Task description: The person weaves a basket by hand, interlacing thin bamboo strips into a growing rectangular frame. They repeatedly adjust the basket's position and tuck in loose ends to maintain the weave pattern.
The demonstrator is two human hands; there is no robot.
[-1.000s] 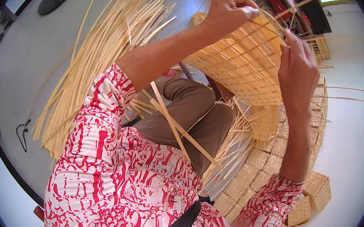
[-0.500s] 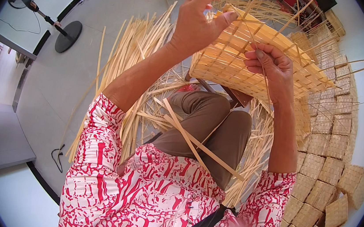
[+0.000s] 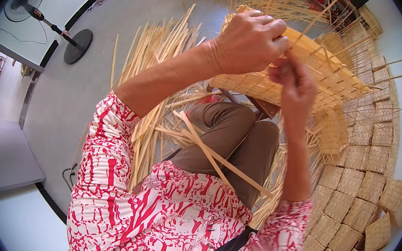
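A partly woven bamboo basket (image 3: pixel 264 85) stands tilted in front of my knees, with loose strip ends jutting from its upper edge. My left hand (image 3: pixel 254 43) is closed at that edge, its back toward me; whatever its fingers grip is hidden. Close beside it, nearly touching, my right hand (image 3: pixel 297 84) is pinched against the basket's face and slightly blurred. The thin bamboo strip seen in the right hand earlier is hard to make out there now. Two wider flat strips (image 3: pixel 236 167) lie crossed on my lap.
Long loose bamboo strips (image 3: pixel 155 71) cover the floor left of my legs, with more below the basket. Stacked woven baskets (image 3: pixel 344 209) line the right wall. A standing fan (image 3: pixel 78 46) is at the far left, and a grey panel (image 3: pixel 7 154) below it.
My left hand has turned over, closed, and moved right and down to meet the right hand. The right hand's fingers have shifted slightly; the basket stays nearly in place.
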